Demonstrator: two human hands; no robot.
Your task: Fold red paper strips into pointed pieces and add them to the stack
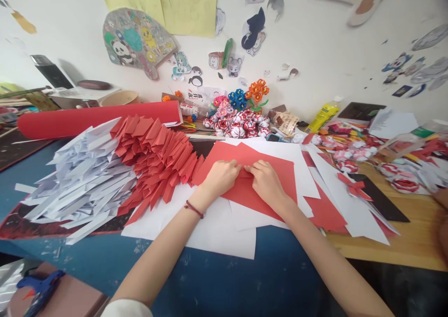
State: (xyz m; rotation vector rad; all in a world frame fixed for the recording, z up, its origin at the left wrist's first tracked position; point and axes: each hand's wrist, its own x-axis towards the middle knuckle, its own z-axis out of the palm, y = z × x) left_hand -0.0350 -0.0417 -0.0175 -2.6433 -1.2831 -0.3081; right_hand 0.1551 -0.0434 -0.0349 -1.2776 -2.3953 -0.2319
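My left hand (223, 176) and my right hand (265, 182) are close together, each with thumb and fingers pinched. Between them lies a small red paper strip (246, 175), its ends gripped by my fingertips; its exact fold is hard to make out against the red below. Both hands rest over red paper sheets (282, 168), which lie on larger white sheets (224, 244). Left of my hands is a heap of folded red paper pieces (157, 151), with a pile of folded white paper pieces (93, 182) beyond it.
A red paper roll (101, 116) lies behind the piles. Red-and-white paper balls (245, 125) and bright craft flowers (257, 91) stand by the wall. A yellow bottle (324, 115) leans at back right. More paper sheets (336, 193) cover the right side. A blue glue gun (42, 286) sits at lower left.
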